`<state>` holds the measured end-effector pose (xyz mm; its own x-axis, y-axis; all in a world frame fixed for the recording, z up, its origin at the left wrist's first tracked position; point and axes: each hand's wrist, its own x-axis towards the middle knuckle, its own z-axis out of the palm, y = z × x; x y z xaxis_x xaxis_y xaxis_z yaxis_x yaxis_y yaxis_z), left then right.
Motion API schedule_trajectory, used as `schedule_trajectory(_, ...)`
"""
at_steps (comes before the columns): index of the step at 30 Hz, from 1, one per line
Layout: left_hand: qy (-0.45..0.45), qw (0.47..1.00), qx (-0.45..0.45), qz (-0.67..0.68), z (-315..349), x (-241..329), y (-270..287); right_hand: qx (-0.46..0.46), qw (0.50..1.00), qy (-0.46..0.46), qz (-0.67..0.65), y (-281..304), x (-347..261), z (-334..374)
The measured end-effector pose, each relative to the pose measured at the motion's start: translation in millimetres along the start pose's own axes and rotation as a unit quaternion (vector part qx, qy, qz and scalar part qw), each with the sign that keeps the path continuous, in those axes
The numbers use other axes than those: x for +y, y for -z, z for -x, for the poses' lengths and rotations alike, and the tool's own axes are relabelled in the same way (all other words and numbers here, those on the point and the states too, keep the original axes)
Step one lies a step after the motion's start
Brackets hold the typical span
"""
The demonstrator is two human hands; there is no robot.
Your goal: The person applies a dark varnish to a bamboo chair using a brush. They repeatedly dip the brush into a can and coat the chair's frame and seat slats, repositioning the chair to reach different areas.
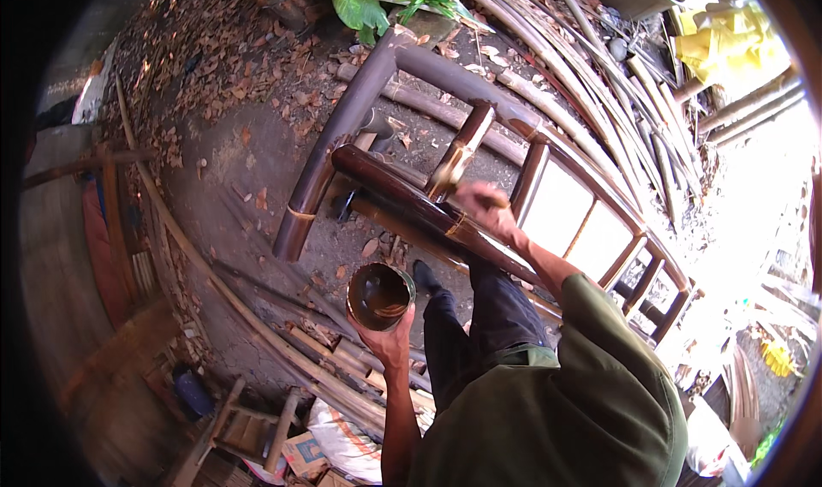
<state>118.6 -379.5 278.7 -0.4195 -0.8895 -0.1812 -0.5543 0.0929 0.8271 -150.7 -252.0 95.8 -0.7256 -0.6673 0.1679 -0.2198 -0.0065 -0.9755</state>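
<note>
My left hand [390, 341] holds up a round can [409, 283] from below, with glossy brown liquid [383, 299] inside. My right hand [490, 210] is closed on a paintbrush [447, 181], whose outline is smeared by motion. The bristle end lies against a short bamboo crosspiece that is partly dark brown and partly pale. This crosspiece belongs to a bamboo furniture frame [390, 179] of thick poles, mostly coated dark brown and shiny. The frame stands in front of me, its slatted part stretching to the right.
Long bamboo poles [591, 76] lie piled at the far right, with a yellow cloth or bag [728, 46] beyond. Green leaves [360, 3] stand at the back. Dry leaves [231, 68] cover the ground. A small wooden stool [248, 427] and a white sack [342, 440] are at the lower left.
</note>
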Motion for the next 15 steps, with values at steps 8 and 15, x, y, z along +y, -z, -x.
schedule_trajectory(8,-0.004,1.0,-0.021,-0.015,11.0,16.9,-1.7,0.377,0.904,-0.143,-0.142,26.0,10.9,-58.8)
schedule_trajectory(15,-0.037,0.996,-0.055,-0.064,17.8,15.6,-7.8,0.308,0.92,-0.228,-0.087,-44.7,3.8,21.9)
